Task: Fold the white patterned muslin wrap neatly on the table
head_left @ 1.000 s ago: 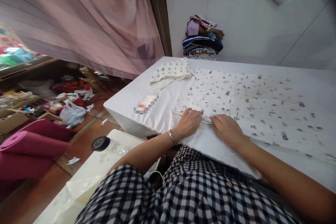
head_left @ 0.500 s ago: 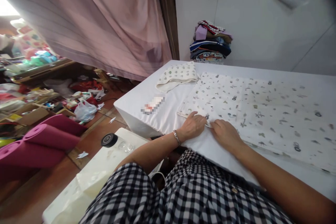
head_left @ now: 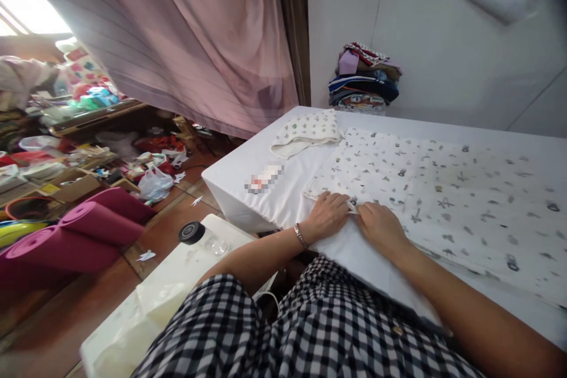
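- Desk (head_left: 234, 168) covered in smooth white fabric, which drapes over its edges and wrinkles along the near left side.
- Large white cloth (head_left: 381, 177) with small scattered prints, spread flat across the middle and right.
- Smaller cloth (head_left: 310, 127) with a greenish print, folded in layers near the far left corner.
- Small pixelated item (head_left: 266, 178), nearer the front.

white cloth (head_left: 425, 189) with small grey-green and dark printed motifs, folded in layers, spread flat across the white tabletop, near edge gathered and pinched between two hands
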{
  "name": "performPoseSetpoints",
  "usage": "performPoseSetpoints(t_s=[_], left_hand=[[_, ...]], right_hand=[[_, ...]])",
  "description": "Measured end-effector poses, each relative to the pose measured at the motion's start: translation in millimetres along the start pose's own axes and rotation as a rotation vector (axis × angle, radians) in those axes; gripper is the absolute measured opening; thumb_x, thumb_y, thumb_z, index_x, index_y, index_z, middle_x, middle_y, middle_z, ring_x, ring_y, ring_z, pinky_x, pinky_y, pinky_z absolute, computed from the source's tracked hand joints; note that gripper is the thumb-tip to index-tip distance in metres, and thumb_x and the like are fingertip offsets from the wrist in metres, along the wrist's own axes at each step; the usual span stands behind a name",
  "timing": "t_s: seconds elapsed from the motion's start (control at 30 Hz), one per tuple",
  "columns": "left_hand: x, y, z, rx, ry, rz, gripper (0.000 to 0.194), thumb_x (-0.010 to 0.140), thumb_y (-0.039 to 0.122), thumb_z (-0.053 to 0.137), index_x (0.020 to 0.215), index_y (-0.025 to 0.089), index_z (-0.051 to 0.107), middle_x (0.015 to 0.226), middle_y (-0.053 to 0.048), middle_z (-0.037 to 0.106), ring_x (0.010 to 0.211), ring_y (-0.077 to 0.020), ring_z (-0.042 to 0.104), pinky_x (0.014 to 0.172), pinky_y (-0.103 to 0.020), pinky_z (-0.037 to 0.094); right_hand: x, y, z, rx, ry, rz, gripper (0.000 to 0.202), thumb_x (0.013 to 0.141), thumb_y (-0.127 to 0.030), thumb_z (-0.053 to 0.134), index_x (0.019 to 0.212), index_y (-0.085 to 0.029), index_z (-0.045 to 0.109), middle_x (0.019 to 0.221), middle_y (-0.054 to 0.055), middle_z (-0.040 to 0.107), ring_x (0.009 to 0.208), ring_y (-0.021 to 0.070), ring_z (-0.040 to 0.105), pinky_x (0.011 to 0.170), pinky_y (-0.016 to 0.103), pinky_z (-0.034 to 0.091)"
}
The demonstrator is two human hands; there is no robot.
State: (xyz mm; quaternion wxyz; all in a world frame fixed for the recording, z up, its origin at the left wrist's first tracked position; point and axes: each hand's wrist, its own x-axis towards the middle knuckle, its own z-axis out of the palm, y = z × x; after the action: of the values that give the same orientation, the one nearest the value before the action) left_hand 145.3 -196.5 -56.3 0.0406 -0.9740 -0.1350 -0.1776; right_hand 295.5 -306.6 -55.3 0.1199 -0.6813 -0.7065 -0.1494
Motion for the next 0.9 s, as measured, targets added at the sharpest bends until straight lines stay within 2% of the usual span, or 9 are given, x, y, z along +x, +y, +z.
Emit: performPoseSetpoints(t_s=[0.1,0.23,0.4,0.6,0.7,0.77,0.83,0.9], left_hand=[[0,-4,-1.6,0.029,-0.01,-0.069,0.009,0.088,0.015,0.052,0.087,0.018,0.061,0.118,-0.006,0.061,0.108,-0.0208,0.054,0.099,-0.043,0.04],[-1,-10,-6.8,0.045,-0.017,-0.094,0.009,0.085,0.011,0.053,0.084,0.018,0.059,0.111,-0.007,0.062,0.102,-0.0211,0.056,0.093,-0.04,0.043],[-4,-19,-6.8,0.071,0.043,-0.045,0.008,0.085,0.012,0.051,0.085,0.018,0.057,0.104,-0.006,0.063,0.097,-0.0203,0.056,0.094,-0.039,0.043],[-8,-30,5.0,0.1,0.068,0.034,0.013,0.081,0.007,0.047,0.081,0.019,0.053,0.078,-0.002,0.062,0.076,-0.0166,0.06,0.099,-0.039,0.043],[-11,-33,5.1,0.07,0.1,0.045,0.019,0.08,0.004,0.045,0.089,0.019,0.054,0.074,-0.001,0.063,0.074,-0.016,0.062,0.099,-0.039,0.044],[-13,-34,2.4,0.057,0.132,0.063,0.028,0.081,0.003,0.044,0.103,0.018,0.055,0.076,-0.001,0.065,0.075,-0.0164,0.064,0.099,-0.04,0.045],[-13,-32,-0.8,0.057,0.175,0.098,0.037,0.083,0.004,0.043,0.117,0.018,0.052,0.087,-0.003,0.068,0.083,-0.0175,0.065,0.098,-0.041,0.045],[-9,-28,-3.0,0.062,0.198,0.136,0.039,0.086,0.006,0.043,0.123,0.019,0.05,0.103,-0.007,0.068,0.097,-0.0191,0.064,0.098,-0.041,0.045]], right_hand=[[0,-1,0,-0.001,-0.014,0.004,0.017,0.093,-0.016,0.048,0.08,-0.016,0.058,0.076,0.005,0.06,0.072,0.0191,0.055,0.064,0.032,0.032],[0,-3,3,0.021,-0.051,0.005,0.017,0.092,-0.013,0.046,0.081,-0.017,0.058,0.078,0.005,0.06,0.073,0.0187,0.056,0.064,0.031,0.033],[1,-7,5,0.023,-0.054,0.023,0.016,0.092,-0.011,0.046,0.089,-0.016,0.061,0.082,0.006,0.062,0.077,0.0192,0.057,0.066,0.031,0.036],[-1,-10,12,-0.001,-0.026,0.0,0.017,0.093,-0.011,0.046,0.095,-0.016,0.062,0.086,0.006,0.062,0.078,0.0197,0.057,0.067,0.032,0.039],[-1,-11,13,-0.016,0.007,-0.024,0.02,0.093,-0.012,0.048,0.109,-0.016,0.06,0.091,0.008,0.062,0.081,0.0203,0.058,0.068,0.032,0.04],[-1,-12,13,-0.022,0.002,-0.016,0.023,0.093,-0.013,0.048,0.113,-0.015,0.059,0.092,0.008,0.062,0.083,0.0206,0.057,0.068,0.032,0.041],[1,-13,12,-0.007,-0.02,-0.003,0.02,0.094,-0.014,0.048,0.111,-0.015,0.059,0.091,0.007,0.062,0.083,0.0207,0.057,0.069,0.032,0.041],[4,-14,11,0.026,-0.042,0.007,0.018,0.095,-0.015,0.046,0.107,-0.015,0.059,0.091,0.007,0.062,0.083,0.0205,0.056,0.071,0.032,0.041]])
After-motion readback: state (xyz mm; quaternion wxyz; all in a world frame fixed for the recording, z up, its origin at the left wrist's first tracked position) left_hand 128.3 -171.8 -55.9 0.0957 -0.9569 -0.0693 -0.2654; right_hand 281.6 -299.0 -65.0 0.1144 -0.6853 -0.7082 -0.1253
